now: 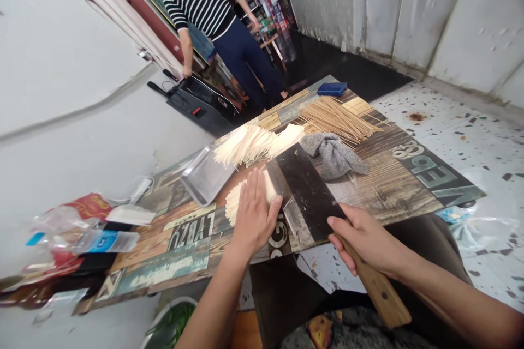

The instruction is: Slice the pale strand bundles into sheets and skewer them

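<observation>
Beside the cleaver (308,191), tabletop lettering (280,233): "G"

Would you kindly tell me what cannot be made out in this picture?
In the head view:
Pale sliced stack: middle under the left grip.
Cleaver handle: front inside the right grip.
Bowl: cut off by the bottom edge, partly behind left forearm.
Bottle label: print too small and blurred.

The table (393,180) bears pale strips (248,143), sticks (341,120), cloth (334,159) and tray (208,175).
</observation>
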Demonstrator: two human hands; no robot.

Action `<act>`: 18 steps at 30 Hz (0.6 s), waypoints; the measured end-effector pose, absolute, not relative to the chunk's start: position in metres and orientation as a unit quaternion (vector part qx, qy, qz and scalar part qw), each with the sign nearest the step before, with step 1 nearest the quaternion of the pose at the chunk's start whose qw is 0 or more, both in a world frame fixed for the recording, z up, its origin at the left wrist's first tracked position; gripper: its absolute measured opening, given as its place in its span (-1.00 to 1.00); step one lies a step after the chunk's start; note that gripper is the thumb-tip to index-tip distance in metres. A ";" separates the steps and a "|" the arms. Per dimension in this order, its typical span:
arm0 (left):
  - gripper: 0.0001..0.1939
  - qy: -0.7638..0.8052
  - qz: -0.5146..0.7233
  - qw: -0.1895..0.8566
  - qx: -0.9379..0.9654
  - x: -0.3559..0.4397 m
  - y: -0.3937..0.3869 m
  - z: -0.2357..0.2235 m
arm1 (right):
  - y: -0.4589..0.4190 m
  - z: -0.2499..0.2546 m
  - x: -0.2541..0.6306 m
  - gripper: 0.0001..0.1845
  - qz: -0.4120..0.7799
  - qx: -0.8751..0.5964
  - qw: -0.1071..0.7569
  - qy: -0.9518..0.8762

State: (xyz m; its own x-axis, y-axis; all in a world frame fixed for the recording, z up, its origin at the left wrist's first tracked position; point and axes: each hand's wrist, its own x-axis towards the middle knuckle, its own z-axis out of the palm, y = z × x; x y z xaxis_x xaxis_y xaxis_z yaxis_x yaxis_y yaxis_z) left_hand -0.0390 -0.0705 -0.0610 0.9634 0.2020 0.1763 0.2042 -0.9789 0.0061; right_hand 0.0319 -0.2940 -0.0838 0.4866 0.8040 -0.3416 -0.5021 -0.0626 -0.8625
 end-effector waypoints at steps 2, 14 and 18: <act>-0.31 -0.101 -0.085 0.011 -0.991 -0.039 -0.070 -0.061 | -0.294 -0.085 0.031 -0.79 0.491 -0.537 0.672 -0.138; -0.29 -0.097 -0.086 0.009 -0.991 -0.037 -0.069 -0.062 | -0.293 -0.087 0.030 -0.77 0.491 -0.538 0.671 -0.141; -0.29 -0.100 -0.084 -0.004 -0.991 -0.037 -0.068 -0.061 | -0.293 -0.086 0.030 -0.76 0.499 -0.529 0.675 -0.128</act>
